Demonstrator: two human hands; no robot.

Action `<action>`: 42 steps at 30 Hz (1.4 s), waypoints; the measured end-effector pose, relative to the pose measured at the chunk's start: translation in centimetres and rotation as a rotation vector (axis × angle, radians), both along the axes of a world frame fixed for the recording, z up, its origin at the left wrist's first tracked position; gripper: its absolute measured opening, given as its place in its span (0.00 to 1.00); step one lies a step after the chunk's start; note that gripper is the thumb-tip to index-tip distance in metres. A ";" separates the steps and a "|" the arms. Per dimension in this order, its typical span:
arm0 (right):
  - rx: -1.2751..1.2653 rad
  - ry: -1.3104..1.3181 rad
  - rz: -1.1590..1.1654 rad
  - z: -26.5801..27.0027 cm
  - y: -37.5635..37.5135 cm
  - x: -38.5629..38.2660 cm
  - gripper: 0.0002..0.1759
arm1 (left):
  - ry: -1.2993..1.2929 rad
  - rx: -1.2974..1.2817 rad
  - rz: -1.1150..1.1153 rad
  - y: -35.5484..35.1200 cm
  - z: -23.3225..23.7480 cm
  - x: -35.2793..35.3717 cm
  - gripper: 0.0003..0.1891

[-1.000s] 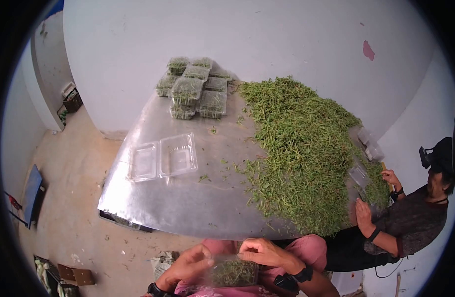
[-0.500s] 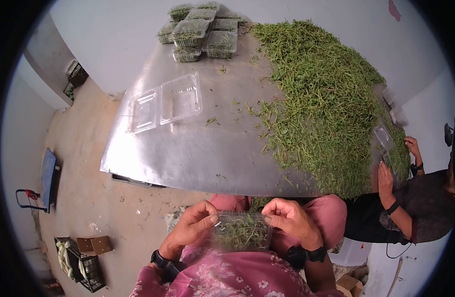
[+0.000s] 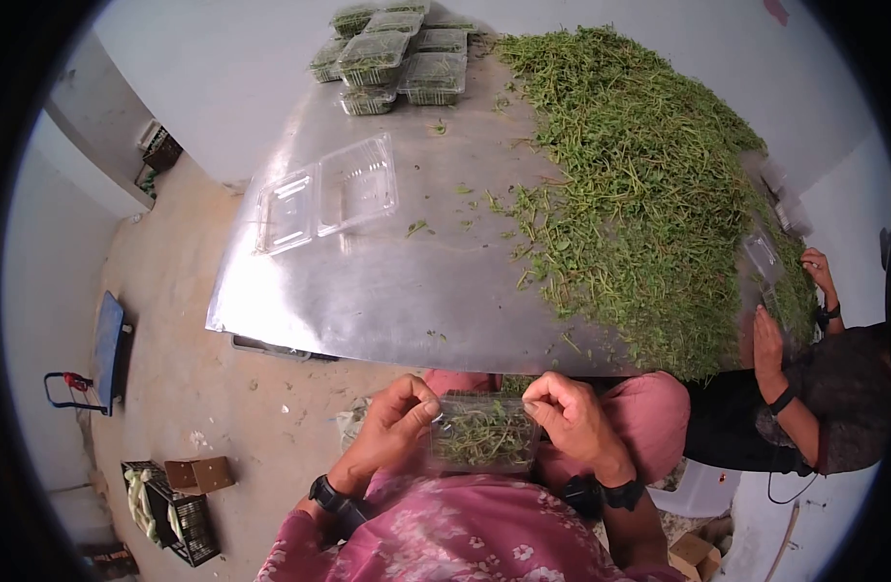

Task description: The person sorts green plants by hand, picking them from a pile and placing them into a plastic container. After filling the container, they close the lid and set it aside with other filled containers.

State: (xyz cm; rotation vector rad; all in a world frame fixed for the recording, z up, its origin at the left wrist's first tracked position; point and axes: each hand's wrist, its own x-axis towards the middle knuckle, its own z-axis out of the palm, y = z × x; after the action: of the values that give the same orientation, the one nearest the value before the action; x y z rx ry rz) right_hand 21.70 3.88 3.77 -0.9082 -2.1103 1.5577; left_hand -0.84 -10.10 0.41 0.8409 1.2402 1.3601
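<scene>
A clear plastic clamshell box (image 3: 484, 433) filled with green herb sprigs sits in my lap, below the table's near edge. My left hand (image 3: 392, 427) pinches its left rim and my right hand (image 3: 569, 419) pinches its right rim. An empty open clamshell (image 3: 327, 196) lies on the metal table (image 3: 387, 291) ahead. A big heap of green herbs (image 3: 639, 184) covers the table's right half.
Several filled, closed clamshells (image 3: 392, 58) are stacked at the table's far left. Another person (image 3: 814, 388) sits at the right, a hand (image 3: 765, 341) on the heap's edge. On the floor at left are a blue trolley (image 3: 101, 354), a black crate (image 3: 179, 519) and a cardboard box (image 3: 201, 473).
My view has tilted downward, so the table has slid up the frame. Both hands have stayed pinched on the filled clamshell, which now shows fully in my lap.
</scene>
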 end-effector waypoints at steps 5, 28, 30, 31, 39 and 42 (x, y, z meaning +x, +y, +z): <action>0.004 -0.026 0.043 -0.4 -0.3 -0.2 0.04 | -0.109 -0.074 -0.049 -1.1 -1.4 -0.9 0.04; -0.158 -0.052 0.160 -1.0 0.5 -0.5 0.04 | 0.094 0.055 0.009 -0.8 0.2 -2.9 0.10; -0.299 0.081 0.107 -0.1 1.2 -0.5 0.05 | 0.081 0.150 0.131 -0.3 1.3 -4.2 0.12; -0.336 0.133 0.067 0.4 1.7 -0.6 0.05 | 0.087 0.195 0.199 0.0 1.8 -5.1 0.12; -0.423 0.452 -0.135 4.6 6.9 -3.6 0.08 | 0.162 0.251 0.457 3.1 4.2 -8.6 0.11; -0.443 0.484 -0.185 4.6 8.5 -4.6 0.07 | 0.508 0.210 0.509 4.5 2.8 -9.4 0.10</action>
State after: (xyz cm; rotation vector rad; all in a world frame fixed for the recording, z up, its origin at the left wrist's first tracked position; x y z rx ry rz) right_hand 17.08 12.43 8.37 -0.7318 -1.3409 1.9426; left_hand -10.26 -5.60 3.21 1.1104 1.8145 1.7677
